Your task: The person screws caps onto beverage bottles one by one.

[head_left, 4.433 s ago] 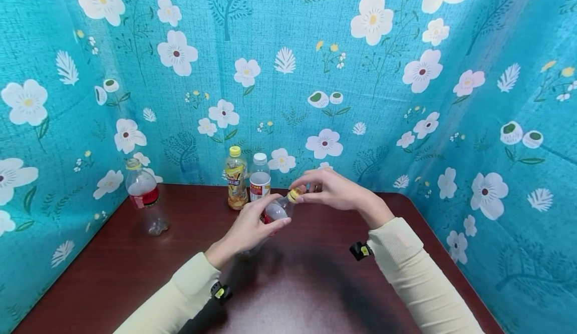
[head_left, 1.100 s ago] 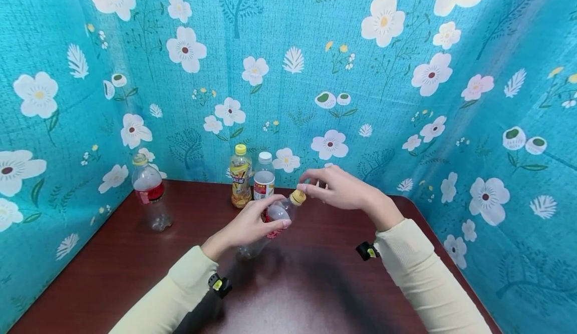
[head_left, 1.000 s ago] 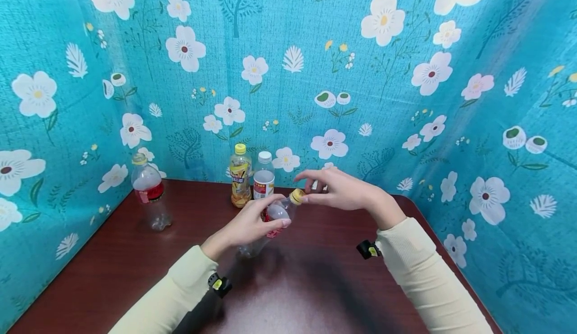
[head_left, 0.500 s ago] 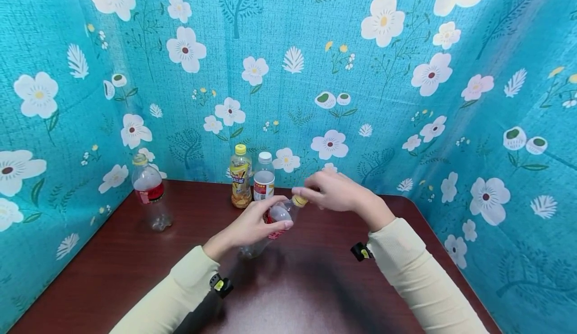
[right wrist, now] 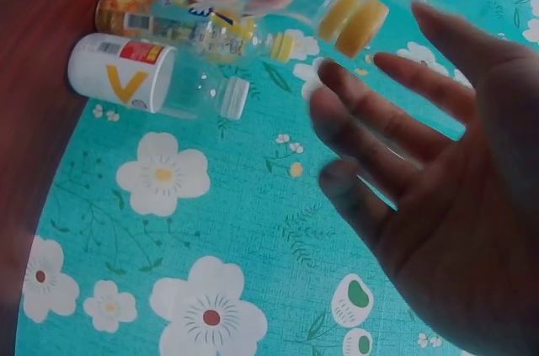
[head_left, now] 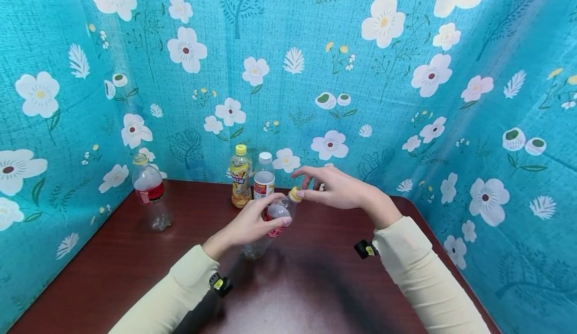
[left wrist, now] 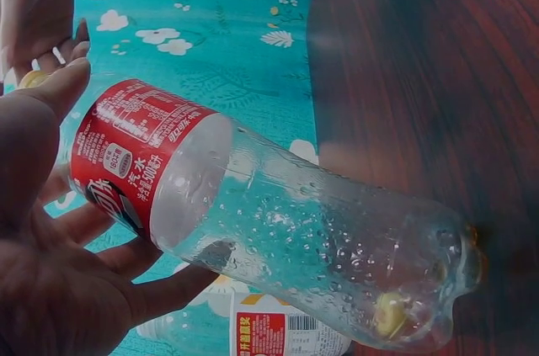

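My left hand grips a clear soda bottle around its red label. The bottle leans, neck up to the right, with droplets on its inside wall. On the neck sit a yellow cap and a yellow ring below it. My right hand is beside the cap. Its thumb tip is close to the cap in the head view; in the right wrist view its fingers are spread, with space between them and the cap. Through the clear base shows a small yellow round piece.
Behind the left hand stand a tea bottle with a yellow cap and a white-capped bottle. Another red-labelled bottle stands at the table's left. A flowered curtain closes off the back and sides.
Half a second ago my right hand was curled over the cap; now its fingers have straightened and drawn off. My left hand keeps its grip, with the bottle barely shifted.
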The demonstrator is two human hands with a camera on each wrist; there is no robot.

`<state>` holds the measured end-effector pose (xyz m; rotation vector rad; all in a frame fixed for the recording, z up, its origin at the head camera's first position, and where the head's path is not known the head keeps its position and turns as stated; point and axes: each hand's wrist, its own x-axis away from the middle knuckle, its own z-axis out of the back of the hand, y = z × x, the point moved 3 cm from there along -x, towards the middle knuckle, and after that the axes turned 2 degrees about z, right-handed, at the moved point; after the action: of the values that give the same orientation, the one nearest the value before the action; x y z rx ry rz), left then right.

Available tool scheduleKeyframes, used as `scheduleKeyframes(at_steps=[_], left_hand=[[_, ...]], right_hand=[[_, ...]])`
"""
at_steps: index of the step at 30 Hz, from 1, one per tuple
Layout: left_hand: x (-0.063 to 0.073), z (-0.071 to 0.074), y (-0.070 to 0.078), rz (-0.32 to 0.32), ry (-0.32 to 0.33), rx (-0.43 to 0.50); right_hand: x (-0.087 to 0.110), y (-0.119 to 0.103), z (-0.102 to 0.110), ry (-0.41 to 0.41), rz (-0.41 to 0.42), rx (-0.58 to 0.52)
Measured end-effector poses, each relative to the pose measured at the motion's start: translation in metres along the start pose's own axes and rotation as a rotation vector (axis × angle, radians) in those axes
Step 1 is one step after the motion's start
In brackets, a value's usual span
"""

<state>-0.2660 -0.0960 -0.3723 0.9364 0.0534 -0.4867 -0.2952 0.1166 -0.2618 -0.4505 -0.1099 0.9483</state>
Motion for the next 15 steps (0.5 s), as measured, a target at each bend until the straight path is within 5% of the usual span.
scheduleKeyframes(at_steps=[5, 11, 15], left_hand=[[-0.001, -0.001, 0.000, -0.005, 0.021, -0.016], [0.000, -0.002, 0.001, 0.027, 0.033, -0.013], [-0.001, -0.004, 0.002, 0.013, 0.031, -0.020]], right_hand=[[-0.004, -0.002, -0.005, -0.045, 0.024, -0.028], [-0.012, 0.003, -0.009, 0.017, 0.037, -0.062], [-0.018, 0.007, -0.010, 0.102, -0.009, 0.059]])
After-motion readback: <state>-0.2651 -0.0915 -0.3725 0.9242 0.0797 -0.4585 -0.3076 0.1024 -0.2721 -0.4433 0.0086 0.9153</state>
